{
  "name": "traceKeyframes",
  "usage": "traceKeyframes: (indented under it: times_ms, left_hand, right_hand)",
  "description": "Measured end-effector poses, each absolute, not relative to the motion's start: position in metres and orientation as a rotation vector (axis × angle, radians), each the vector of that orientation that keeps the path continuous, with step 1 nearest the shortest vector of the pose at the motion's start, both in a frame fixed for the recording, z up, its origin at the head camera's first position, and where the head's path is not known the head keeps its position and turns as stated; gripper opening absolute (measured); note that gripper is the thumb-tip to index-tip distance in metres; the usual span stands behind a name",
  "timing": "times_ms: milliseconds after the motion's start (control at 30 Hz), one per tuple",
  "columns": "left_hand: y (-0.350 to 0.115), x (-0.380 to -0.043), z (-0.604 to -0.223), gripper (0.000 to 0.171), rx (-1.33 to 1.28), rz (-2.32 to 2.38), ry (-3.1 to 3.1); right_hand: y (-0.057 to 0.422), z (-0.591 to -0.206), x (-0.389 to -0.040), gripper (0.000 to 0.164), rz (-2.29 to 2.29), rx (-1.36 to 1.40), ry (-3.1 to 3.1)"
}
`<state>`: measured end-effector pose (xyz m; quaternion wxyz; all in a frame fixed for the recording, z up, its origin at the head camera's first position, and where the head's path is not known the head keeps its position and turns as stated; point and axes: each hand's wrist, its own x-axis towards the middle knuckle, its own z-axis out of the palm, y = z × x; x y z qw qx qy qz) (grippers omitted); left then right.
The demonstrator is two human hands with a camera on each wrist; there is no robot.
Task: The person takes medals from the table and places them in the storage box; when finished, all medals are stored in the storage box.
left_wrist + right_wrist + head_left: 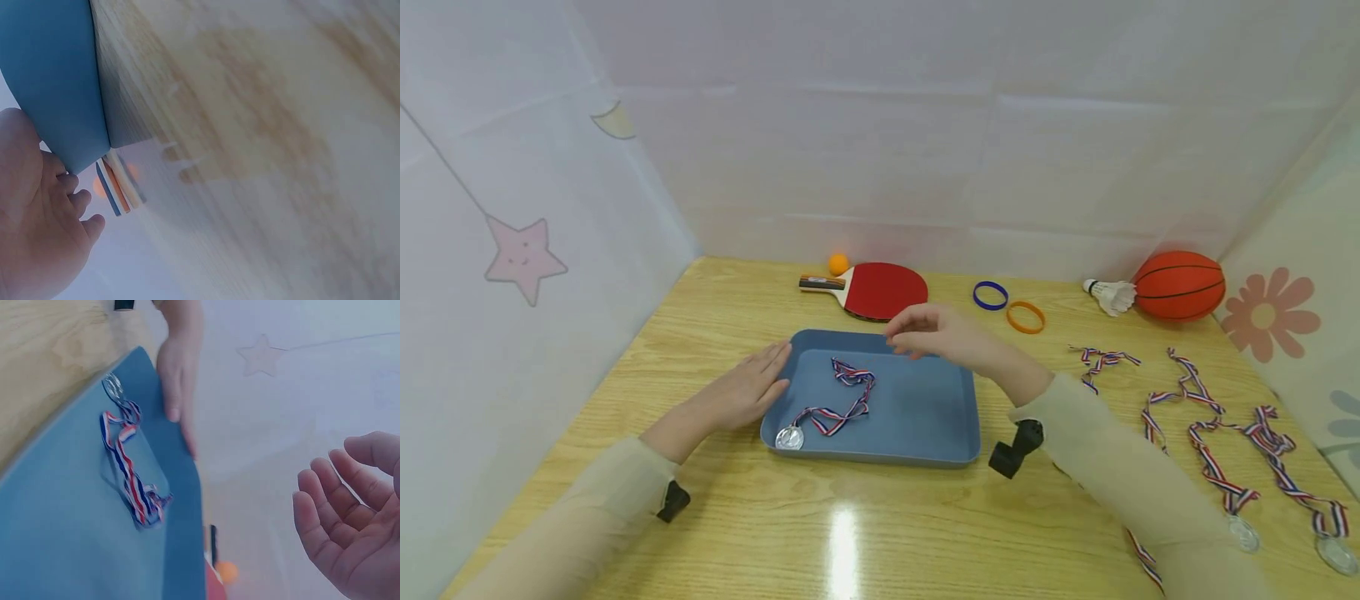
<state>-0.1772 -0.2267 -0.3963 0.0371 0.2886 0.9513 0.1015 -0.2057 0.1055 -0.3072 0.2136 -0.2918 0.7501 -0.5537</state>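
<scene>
We have one medal (789, 437) in the tray (917, 408), other medals (1243, 533) right of it, left hand (747, 389) straight-fingered at its left edge, right hand (946, 335) empty above it.

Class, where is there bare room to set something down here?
Bare: the table between both sleeves, nearer than the tray; the tray's right half, beside its medal; the far-left corner, left of the bat. Crowded: the right side, where medals lie.

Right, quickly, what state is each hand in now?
Left hand: open, at the left side of the tray.
Right hand: open, fingers loosely bent, holding nothing.
</scene>
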Motion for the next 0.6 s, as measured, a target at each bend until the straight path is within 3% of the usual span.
traceKeyframes:
  times_ms: [300, 600]
  left_hand:
    - [-0.227, -0.178, -0.398, 0.057, 0.896, 0.310, 2.926]
    - [-0.227, -0.180, -0.399, 0.058, 0.881, 0.286, 2.909]
  right_hand:
    - [0.194, -0.299, -0.188, 0.029, -1.579, -0.607, 2.329]
    - [0.267, -0.324, -0.174, 0.034, -1.550, -0.400, 2.493]
